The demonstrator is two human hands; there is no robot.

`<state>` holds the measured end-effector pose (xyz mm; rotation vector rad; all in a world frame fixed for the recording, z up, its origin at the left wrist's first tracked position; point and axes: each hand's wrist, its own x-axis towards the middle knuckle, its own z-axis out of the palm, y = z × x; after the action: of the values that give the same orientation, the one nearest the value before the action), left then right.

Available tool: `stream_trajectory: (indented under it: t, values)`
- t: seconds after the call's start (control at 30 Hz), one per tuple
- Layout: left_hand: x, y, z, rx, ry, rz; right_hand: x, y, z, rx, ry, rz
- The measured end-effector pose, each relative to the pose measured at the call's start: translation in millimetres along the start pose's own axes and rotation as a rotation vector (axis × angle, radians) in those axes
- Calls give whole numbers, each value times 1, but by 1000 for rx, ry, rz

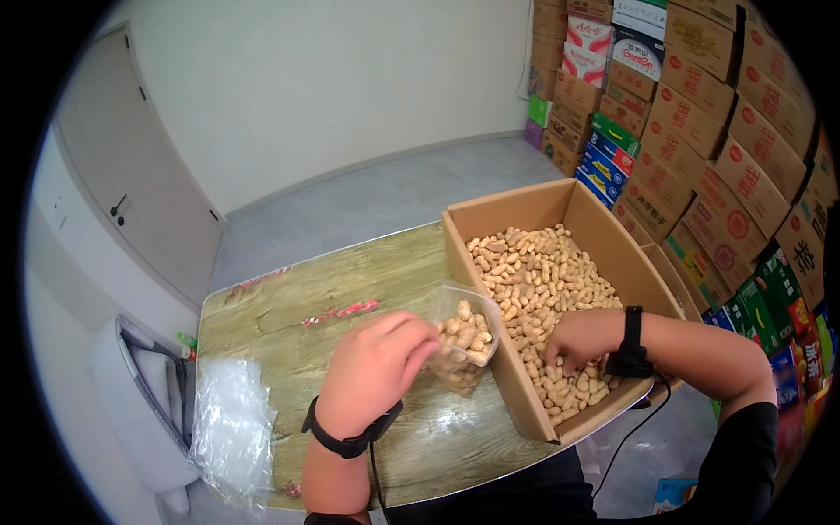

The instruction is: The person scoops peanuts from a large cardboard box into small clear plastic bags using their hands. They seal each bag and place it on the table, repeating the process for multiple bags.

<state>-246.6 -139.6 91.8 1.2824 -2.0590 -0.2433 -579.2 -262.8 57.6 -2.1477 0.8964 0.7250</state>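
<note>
A clear plastic bag (464, 341) with peanuts in their shells stands upright against the left wall of an open cardboard box (525, 387). My left hand (387, 354) pinches the bag's left edge between thumb and fingers. Unshelled peanuts (545, 275) cover the bottom of the box. Inside its near right part, my right hand (581, 338) reaches down with its fingertips among the peanuts; whether it grips any is hidden. Both wrists wear black straps with a small device and a cable.
A pile of clear plastic bags (233, 426) lies at the left end of the wood-patterned table (295, 367). A grey chair (147, 407) stands to the left. Stacked cartons (689, 118) rise beyond the box on the right. A door (131, 157) is at the far left.
</note>
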Motion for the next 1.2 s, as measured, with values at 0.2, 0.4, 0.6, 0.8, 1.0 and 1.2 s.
stream_trajectory:
  t: [0.2,0.4,0.6,0.8,1.0,1.2]
  values:
    - [0,-1,0,-3,5,8,-21,1,-25,31,268,-87]
    - [0,2,-1,21,15,34,-32,-10,-32,-52,231,-27]
    - [0,0,-2,20,27,55,-69,-52,-64,318,473,-241]
    - [-3,1,-4,32,-1,36,-41,-122,-84,-16,589,-520]
    - [-3,2,-5,34,-3,52,-19,-130,-71,-108,722,-452]
    - [-3,5,-6,105,31,60,-92,-168,-18,-45,1022,-189]
